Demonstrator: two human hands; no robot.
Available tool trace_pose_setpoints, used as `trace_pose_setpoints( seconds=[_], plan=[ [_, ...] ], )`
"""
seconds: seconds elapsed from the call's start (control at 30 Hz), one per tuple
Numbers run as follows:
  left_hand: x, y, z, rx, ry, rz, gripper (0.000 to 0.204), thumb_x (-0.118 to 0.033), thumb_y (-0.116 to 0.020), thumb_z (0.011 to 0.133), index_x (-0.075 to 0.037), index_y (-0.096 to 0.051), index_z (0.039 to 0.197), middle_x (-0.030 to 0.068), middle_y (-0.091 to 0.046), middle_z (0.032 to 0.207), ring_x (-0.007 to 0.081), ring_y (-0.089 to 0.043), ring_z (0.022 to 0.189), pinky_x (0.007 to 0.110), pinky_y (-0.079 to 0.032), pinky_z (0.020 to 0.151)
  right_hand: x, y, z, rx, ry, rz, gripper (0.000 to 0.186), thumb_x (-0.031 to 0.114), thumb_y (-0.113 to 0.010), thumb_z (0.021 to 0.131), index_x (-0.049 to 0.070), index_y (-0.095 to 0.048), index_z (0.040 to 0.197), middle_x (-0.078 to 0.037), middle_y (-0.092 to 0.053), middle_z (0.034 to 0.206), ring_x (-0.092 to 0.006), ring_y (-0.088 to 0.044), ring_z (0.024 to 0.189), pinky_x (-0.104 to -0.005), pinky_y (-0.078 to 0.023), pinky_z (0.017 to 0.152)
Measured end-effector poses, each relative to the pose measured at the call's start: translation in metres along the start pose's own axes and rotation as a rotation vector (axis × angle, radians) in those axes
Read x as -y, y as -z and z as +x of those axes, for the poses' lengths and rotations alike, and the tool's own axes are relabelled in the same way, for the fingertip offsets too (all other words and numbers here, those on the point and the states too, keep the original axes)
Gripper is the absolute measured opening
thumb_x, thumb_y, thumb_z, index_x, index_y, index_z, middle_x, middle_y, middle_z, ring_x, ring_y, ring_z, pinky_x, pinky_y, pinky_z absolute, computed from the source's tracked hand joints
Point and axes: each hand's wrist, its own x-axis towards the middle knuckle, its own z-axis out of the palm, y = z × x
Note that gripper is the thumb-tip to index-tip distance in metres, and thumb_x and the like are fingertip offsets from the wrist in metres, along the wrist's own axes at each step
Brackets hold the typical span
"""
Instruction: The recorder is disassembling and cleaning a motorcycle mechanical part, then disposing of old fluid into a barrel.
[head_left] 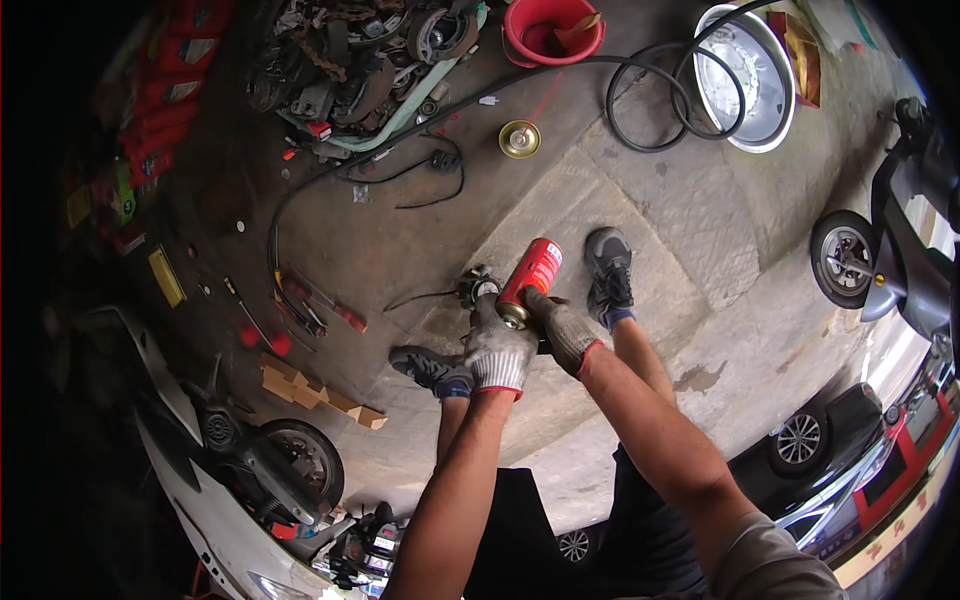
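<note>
Both of my hands wear grey-white knitted gloves with red cuffs and meet between my feet. My right hand [567, 332] is closed around the lower side of a red spray can [532, 275], which lies tilted with its gold-coloured end toward me. My left hand [498, 348] is just left of the can, its fingers at a small dark metal part [479, 284] with a thin cable running off to the left. Its glove covers much of that part, so I cannot make out its exact kind or how the fingers grip it.
Ahead stands an upright gold-topped can [519, 140] with a thin red straw. A red bucket [540, 45], a metal basin [745, 90] and a black hose [640, 140] lie beyond. Screwdrivers [250, 310], cardboard [300, 385] and scooters [890, 240] flank me; worn metal parts [365, 80] fill a bin.
</note>
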Motion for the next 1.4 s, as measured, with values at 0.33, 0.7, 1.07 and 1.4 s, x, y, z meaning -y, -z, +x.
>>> trace_pose_setpoints(
  seconds=[0.33,0.7,1.07,1.4],
  plan=[
    [-0.074,-0.036,-0.026,0.047,-0.192,-0.286,0.076,-0.016,-0.075,0.075,-0.004,-0.034,0.139,0.021,-0.05,0.128,0.034,-0.05,0.12,0.041,-0.043,0.099,0.063,0.072,0.043,-0.32,0.22,-0.197,0.049,0.046,-0.064,0.081,0.002,-0.061,0.103,-0.011,-0.063,0.08,-0.0181,-0.06,0.06,-0.0312,-0.046,0.048],
    [0.046,-0.064,-0.07,0.356,0.113,-0.373,0.045,-0.022,-0.068,0.083,-0.011,-0.052,0.124,0.0085,-0.068,0.091,0.0216,-0.066,0.078,0.035,-0.052,0.072,0.243,0.038,0.051,-0.78,0.415,-1.455,0.074,0.066,-0.048,0.079,0.005,-0.061,0.119,-0.02,-0.062,0.119,-0.0357,-0.057,0.115,-0.0388,-0.045,0.095],
    [0.079,-0.087,-0.079,0.347,0.222,-0.478,0.037,-0.026,-0.066,0.085,-0.012,-0.057,0.118,0.0083,-0.066,0.082,0.0222,-0.064,0.078,0.036,-0.05,0.073,0.277,0.021,0.089,-0.753,0.401,-1.735,0.077,0.067,-0.056,0.076,0.006,-0.061,0.123,-0.02,-0.059,0.125,-0.0346,-0.055,0.119,-0.0399,-0.042,0.098],
    [0.077,-0.076,-0.074,0.325,0.163,-0.606,0.033,-0.026,-0.064,0.085,-0.015,-0.056,0.115,0.0072,-0.067,0.077,0.0231,-0.065,0.072,0.037,-0.05,0.068,0.229,-0.012,0.039,-0.783,0.991,-1.907,0.044,0.04,-0.063,0.082,0.007,-0.061,0.111,-0.02,-0.061,0.113,-0.0345,-0.059,0.107,-0.0455,-0.049,0.085]
  ],
)
